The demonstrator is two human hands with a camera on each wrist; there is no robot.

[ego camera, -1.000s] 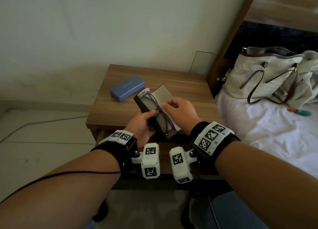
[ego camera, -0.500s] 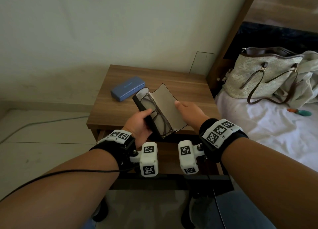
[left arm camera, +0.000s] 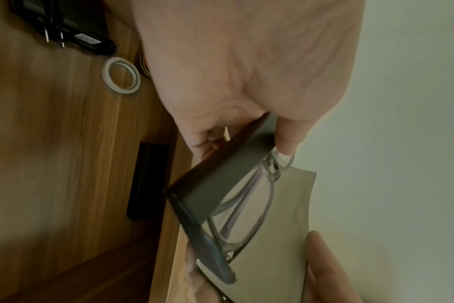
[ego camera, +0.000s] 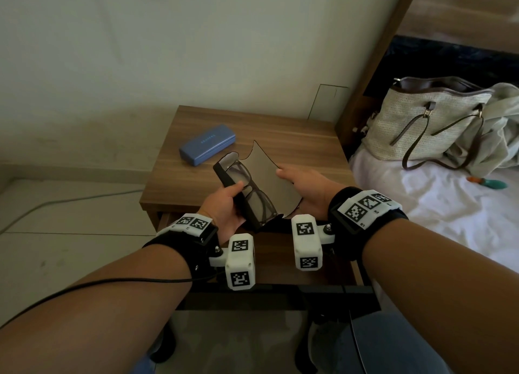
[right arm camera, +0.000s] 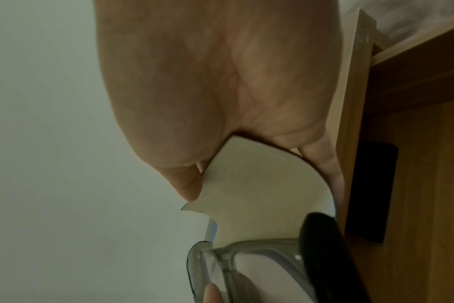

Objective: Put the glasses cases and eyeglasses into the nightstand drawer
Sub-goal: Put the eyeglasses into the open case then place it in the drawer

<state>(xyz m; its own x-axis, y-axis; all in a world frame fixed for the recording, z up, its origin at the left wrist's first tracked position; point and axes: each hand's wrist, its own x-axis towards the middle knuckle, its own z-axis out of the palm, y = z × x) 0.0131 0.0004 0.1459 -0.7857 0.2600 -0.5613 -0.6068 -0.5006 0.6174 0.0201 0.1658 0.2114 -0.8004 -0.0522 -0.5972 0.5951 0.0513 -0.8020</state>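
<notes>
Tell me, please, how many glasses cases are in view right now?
2. A closed blue case lies on the nightstand top; an open dark case holding eyeglasses is held in both hands. The drawer's inside is mostly hidden.

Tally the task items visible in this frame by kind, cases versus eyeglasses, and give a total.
Glasses cases: 2, namely the blue case shut on the nightstand and the dark case open, held by the left hand and right hand
Eyeglasses: 1, the eyeglasses lying in the dark case
Total: 3
</notes>
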